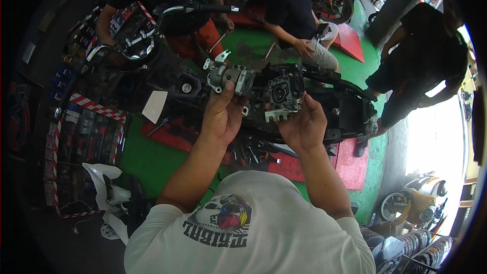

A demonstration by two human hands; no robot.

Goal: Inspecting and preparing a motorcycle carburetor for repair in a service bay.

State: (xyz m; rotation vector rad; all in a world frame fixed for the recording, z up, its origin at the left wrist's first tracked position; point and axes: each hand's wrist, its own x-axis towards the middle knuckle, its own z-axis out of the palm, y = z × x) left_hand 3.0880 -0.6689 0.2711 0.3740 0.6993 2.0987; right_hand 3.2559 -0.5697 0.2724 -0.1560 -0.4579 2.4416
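On camera, my left grip (223, 115) curls round the base of a silver cast housing (229, 78); my right grip (307, 124) clasps a black-faced metal unit (284, 91) at its lower right, above the motorcycle (175, 83).

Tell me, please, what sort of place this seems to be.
Probably a motorcycle workshop: a partly stripped motorcycle stands ahead, the left hand holds a silvery metal part, the right hand a darker part, and a yellow motorcycle stands off right.

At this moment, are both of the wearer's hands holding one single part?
No, the left hand holds a silvery metal part, while the right hand holds a separate darker part.
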